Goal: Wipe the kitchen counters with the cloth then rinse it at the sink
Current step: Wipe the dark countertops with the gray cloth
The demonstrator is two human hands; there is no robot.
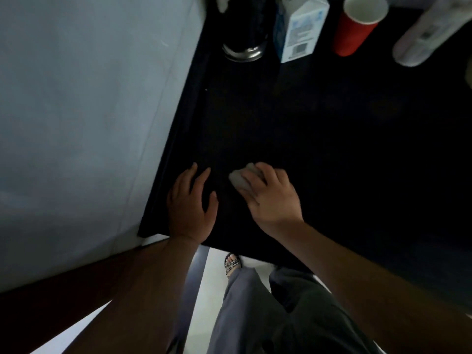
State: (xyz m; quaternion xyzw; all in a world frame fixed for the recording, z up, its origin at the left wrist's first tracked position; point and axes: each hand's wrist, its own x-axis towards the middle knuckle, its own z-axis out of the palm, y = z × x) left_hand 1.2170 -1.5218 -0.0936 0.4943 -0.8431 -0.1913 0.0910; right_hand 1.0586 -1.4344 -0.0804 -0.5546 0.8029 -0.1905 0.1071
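The cloth (238, 181), a small pale wad, lies on the dark bench (332, 136) near its front edge, toward the left end. The right hand (274, 198) covers most of it. Its fingers (258, 175) are bent over the top of the wad and its thumb lies along the near side, so the cloth is gripped and pressed against the bench, with only its left part showing. Just beside it, apart from the cloth, the left hand (190, 203) rests palm down on the bench with its fingers straight and a little spread, holding nothing. A pale wall (89, 111) runs along the left side of the bench. At the far end, well apart from the hands, stand a dark flask (245, 34) with a metal base, a white and blue carton (300, 29) and a red cup (356, 26) with a white inside, and further right a white bottle (429, 31). Below the front edge show grey trousers (268, 315) and a sandal (232, 263) on a light floor.
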